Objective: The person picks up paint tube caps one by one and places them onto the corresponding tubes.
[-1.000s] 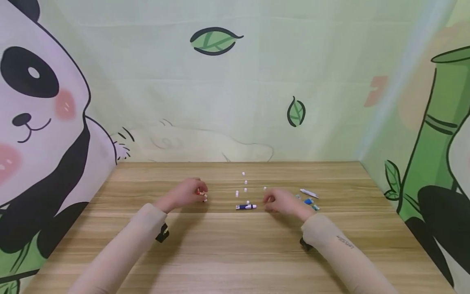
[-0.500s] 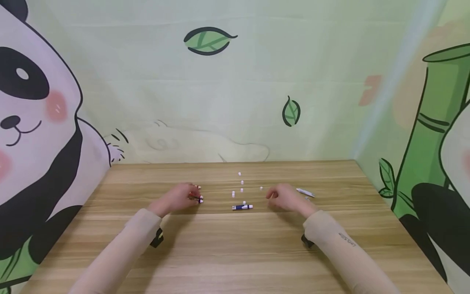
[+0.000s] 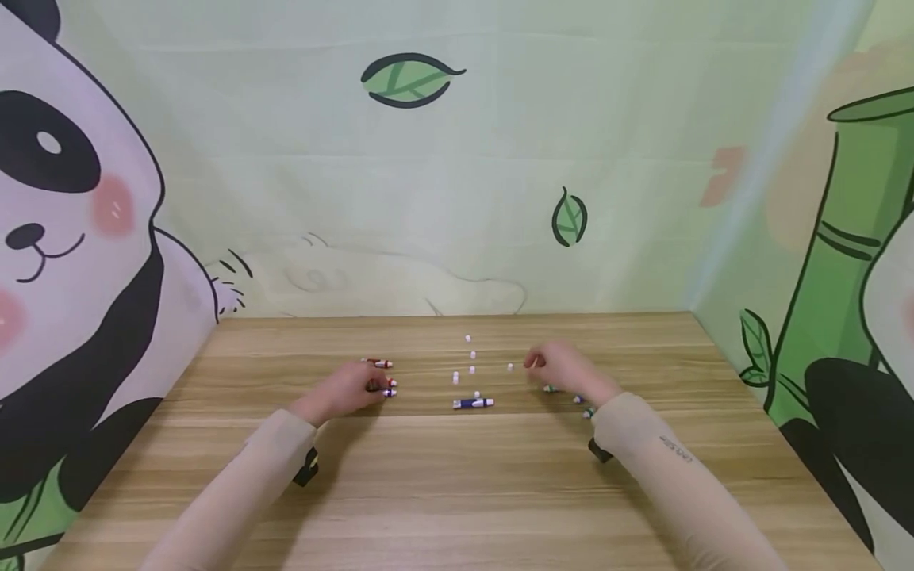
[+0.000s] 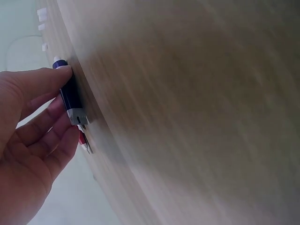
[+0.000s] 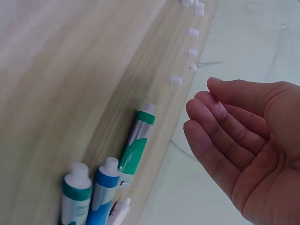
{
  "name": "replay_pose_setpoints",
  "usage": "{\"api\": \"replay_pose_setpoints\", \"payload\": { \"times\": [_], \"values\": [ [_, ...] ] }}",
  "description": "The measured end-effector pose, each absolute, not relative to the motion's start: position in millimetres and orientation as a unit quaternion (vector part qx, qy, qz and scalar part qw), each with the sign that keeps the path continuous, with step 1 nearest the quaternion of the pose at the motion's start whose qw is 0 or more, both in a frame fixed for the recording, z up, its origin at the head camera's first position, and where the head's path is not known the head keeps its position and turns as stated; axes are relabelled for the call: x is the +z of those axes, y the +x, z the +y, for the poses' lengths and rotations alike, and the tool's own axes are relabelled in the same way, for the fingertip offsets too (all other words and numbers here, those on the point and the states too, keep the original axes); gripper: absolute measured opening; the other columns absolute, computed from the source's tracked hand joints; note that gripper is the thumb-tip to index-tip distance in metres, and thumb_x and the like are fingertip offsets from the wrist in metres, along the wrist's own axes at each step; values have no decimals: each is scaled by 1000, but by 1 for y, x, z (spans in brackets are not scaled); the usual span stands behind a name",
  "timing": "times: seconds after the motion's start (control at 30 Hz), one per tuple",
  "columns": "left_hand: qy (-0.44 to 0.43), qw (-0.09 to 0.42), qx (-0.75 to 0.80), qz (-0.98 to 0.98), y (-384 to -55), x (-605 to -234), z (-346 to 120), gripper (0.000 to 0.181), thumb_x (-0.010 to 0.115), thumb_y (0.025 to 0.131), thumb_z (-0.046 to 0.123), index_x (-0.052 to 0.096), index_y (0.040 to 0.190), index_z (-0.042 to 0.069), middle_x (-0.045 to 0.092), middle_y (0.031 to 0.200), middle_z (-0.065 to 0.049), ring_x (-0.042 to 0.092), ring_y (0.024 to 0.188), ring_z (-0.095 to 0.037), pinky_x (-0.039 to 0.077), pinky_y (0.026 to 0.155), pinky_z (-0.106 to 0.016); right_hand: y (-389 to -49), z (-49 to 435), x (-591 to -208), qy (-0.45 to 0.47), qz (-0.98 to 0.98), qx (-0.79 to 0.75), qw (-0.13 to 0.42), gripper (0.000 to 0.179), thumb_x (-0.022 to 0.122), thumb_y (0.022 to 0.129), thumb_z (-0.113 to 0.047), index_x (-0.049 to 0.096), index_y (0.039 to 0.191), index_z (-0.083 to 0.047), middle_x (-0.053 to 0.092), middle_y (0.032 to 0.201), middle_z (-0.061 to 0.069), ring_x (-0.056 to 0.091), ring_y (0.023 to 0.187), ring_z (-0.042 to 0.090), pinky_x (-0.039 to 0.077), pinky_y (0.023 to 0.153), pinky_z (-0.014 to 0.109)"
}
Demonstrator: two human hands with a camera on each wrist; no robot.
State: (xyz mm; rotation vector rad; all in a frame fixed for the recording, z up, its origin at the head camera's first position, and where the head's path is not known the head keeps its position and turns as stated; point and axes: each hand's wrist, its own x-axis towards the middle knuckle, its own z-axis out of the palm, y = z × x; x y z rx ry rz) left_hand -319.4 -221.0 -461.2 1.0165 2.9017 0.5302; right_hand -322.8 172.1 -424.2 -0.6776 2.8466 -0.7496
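My left hand (image 3: 350,388) is at the left of the table, pinching a small navy tube (image 4: 71,96) between thumb and fingers. The tube's white nozzle points away from its flat grey crimped end. Just beyond it lie two red tubes, one farther back (image 3: 383,364), the other partly covered by the fingers. My right hand (image 3: 564,369) hovers over the right side, fingers loosely bent and nothing in them. Beside it in the right wrist view lie a green tube (image 5: 132,152), a blue tube (image 5: 104,185) and a teal-banded white tube (image 5: 76,197), all with bare nozzles.
Several tiny white caps (image 3: 472,370) are scattered at mid-table, one (image 5: 176,80) close to the right fingertips. A blue-and-white tube (image 3: 473,404) lies in front of them. Another pale tube (image 5: 120,211) lies behind the blue one. A printed cloth (image 3: 457,159) backs the wooden table (image 3: 457,492).
My right hand has lifted back and away, uncovering the tubes near its wrist; the pale tube at the right is now hidden in the head view. The left hand has shifted slightly, exposing more red tubes.
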Motion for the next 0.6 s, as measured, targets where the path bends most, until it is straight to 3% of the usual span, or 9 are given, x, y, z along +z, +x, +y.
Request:
{"api": "replay_pose_setpoints", "payload": {
  "times": [0.23,0.43,0.6],
  "values": [
    [308,22,177,935,-315,-459,-223,4,77,87,8,73,89,7,70,86,3,60,79,-13,51,73,-35,-334,166,-424,-219,945,-238,53,18,67,93,-9,71,107,1,71,97,12,65,87,23,55,83,42],
    [321,8,160,933,-315,-462,-224,5,76,88,13,72,86,13,70,86,6,58,77,-9,50,73,-34,-345,160,-431,-209,944,-245,65,16,68,94,-10,71,106,0,69,96,9,63,85,21,54,79,39],
    [324,9,159,932,-314,-463,-224,6,76,90,12,71,86,11,68,84,6,54,74,-9,48,70,-32,-353,156,-435,-208,945,-243,74,16,69,93,-10,70,105,1,69,95,10,63,86,22,54,79,39]
  ]
}}
